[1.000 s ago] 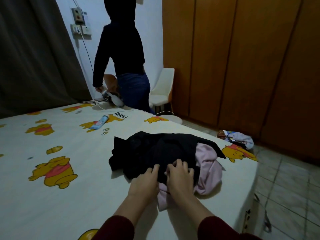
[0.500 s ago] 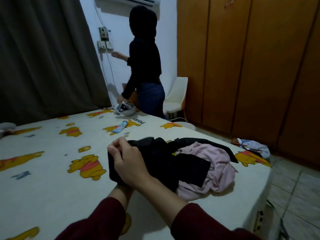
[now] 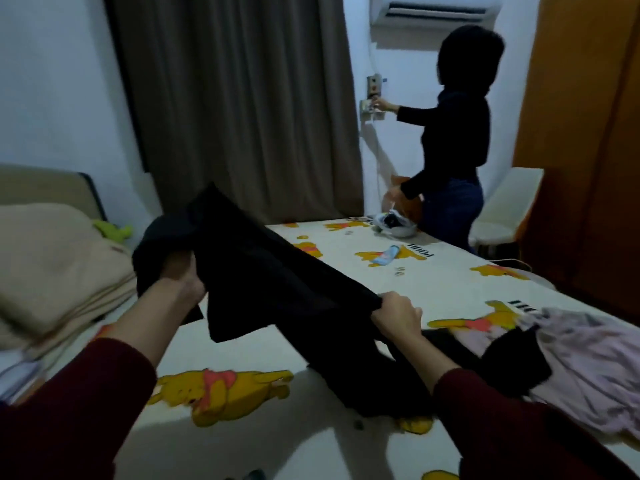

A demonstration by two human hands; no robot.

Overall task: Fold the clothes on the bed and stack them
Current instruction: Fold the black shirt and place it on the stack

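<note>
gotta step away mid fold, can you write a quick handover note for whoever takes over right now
Left hand: grips one end of the black garment, raised above the bed.
Right hand: grips the same garment further along; its lower end trails down onto the sheet.
Pink garment: crumpled at the right edge of the bed, with another dark piece lying on it.
Folded beige blanket lies at the left; whether it belongs to the job is unclear.
Done: black garment lifted out of the heap, not folded yet.
Left: spread and fold it, fold the pink and the dark piece, stack them all.
</note>
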